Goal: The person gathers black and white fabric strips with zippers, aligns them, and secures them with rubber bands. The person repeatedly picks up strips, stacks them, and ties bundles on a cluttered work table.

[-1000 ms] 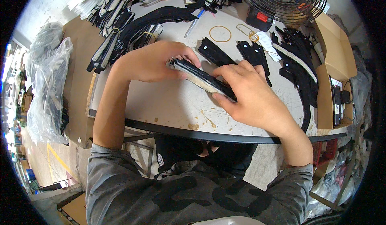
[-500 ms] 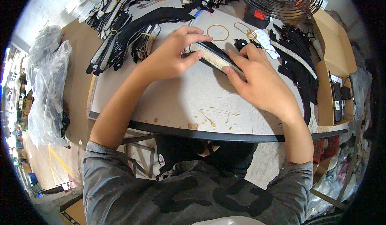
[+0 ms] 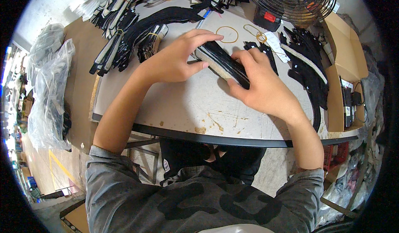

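On the pale counter (image 3: 183, 104), seen from the head camera, both hands close on one stack of black strips with cream edges (image 3: 222, 63). That stack lies slanted, its upper end toward the far left and its lower end toward the near right, a little beyond the middle of the counter. At the upper end, the left hand (image 3: 172, 60) has its fingers arched over the top of the stack and its thumb pressed against the near side, so its grip is clenched on the stack. At the lower end, the right hand (image 3: 264, 87) has its fingers laid along the far side and its thumb tucked under the near end, so its grip is likewise clasped on the stack. Both forearms come up from the lower edge in grey sleeves.

Just beyond the fingertips lie loose yellow rubber bands (image 3: 227, 34), flat on the counter. At the far left sit bundles of black strips (image 3: 137, 37), some tied with bands. To the right of the right hand, more loose black strips (image 3: 305, 66) spread out in a curve. A black wire fan (image 3: 291, 0) stands at the far edge, with an open cardboard box (image 3: 345, 62) at the right. Clear plastic bags (image 3: 45, 87) hang at the left, off the counter.
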`<state>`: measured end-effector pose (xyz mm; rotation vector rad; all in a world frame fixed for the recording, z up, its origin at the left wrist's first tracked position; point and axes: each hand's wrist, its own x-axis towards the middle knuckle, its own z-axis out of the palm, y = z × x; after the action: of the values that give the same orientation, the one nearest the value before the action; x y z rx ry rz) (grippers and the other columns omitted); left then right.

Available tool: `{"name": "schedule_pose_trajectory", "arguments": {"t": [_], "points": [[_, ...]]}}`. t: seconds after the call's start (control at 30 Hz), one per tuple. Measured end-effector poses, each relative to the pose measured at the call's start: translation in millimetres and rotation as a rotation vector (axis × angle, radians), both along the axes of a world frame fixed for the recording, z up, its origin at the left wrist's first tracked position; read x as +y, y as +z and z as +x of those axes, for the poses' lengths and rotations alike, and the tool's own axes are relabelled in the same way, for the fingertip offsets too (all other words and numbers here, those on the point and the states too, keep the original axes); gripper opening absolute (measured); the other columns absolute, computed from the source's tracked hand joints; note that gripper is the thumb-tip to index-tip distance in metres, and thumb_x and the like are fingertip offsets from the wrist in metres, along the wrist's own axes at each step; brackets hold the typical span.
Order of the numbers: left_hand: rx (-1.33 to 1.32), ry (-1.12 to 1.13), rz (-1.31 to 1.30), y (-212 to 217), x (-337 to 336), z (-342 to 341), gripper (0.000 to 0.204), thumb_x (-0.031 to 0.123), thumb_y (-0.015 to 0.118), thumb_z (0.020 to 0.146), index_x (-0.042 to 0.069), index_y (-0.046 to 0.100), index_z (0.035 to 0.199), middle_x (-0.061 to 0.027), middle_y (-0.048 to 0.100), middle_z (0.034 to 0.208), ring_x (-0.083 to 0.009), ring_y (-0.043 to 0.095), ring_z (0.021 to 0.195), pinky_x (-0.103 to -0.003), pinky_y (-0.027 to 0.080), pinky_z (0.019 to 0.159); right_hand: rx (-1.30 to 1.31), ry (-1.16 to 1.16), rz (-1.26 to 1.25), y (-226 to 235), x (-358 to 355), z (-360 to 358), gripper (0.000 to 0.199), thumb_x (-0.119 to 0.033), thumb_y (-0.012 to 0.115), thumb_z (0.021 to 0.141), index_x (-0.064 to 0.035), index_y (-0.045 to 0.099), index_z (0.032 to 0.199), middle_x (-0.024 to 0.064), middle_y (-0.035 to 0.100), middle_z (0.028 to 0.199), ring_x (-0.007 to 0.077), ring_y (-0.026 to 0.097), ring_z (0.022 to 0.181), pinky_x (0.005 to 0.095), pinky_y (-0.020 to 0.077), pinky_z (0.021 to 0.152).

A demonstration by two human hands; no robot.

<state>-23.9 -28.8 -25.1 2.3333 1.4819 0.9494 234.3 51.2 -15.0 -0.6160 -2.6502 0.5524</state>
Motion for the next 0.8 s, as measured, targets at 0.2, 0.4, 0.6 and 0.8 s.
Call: {"name": "schedule_pose_trajectory", "arguments": {"t": [0.2,0.4,0.6,0.8], "points": [[0.085,0.049,-0.183,23.6,-9.5,-6.9,0.069,0.004,0.078,0.084,0.013,0.059,0.149,-0.0169,0.058,0.143,-0.0373,0.051,0.137,-0.044,0.04,0.118,0.176,0.087,0.113,-9.6,-7.7,-10.4,0.052,-0.018,0.075,0.088,0.0034,0.057,0.132,0.0239,0.057,0.121,0.0438,0.057,0.111,0.0535,0.048,0.097],[0.193,0.065,-0.01,-2.5,-13.2,-11.8,0.075,0.009,0.083,0.082,0.017,0.054,0.152,-0.0204,0.049,0.153,-0.0405,0.049,0.142,-0.047,0.041,0.12,0.053,0.035,0.177,-18.8,-11.7,-12.9,0.069,-0.016,0.078,0.086,0.0039,0.049,0.145,0.024,0.053,0.13,0.0422,0.053,0.119,0.0538,0.046,0.1],[0.056,-0.068,-0.011,6.3,-5.8,2.4,0.089,0.007,0.083,0.08,0.01,0.044,0.16,-0.0187,0.041,0.164,-0.0391,0.039,0.152,-0.047,0.031,0.127,0.285,0.096,0.089,-29.2,-9.4,-20.2,0.083,-0.017,0.079,0.087,0.0062,0.035,0.154,0.0297,0.046,0.138,0.0479,0.048,0.125,0.0543,0.0439,0.108],[0.218,-0.006,0.065,-5.3,-9.6,0.5,0.082,0.011,0.082,0.085,0.005,0.045,0.158,-0.0211,0.043,0.162,-0.0404,0.039,0.152,-0.047,0.032,0.126,0.131,0.089,0.05,-23.0,-4.1,-17.1,0.078,-0.014,0.077,0.088,0.0082,0.039,0.152,0.0287,0.049,0.136,0.0472,0.052,0.124,0.052,0.0457,0.108]]}}
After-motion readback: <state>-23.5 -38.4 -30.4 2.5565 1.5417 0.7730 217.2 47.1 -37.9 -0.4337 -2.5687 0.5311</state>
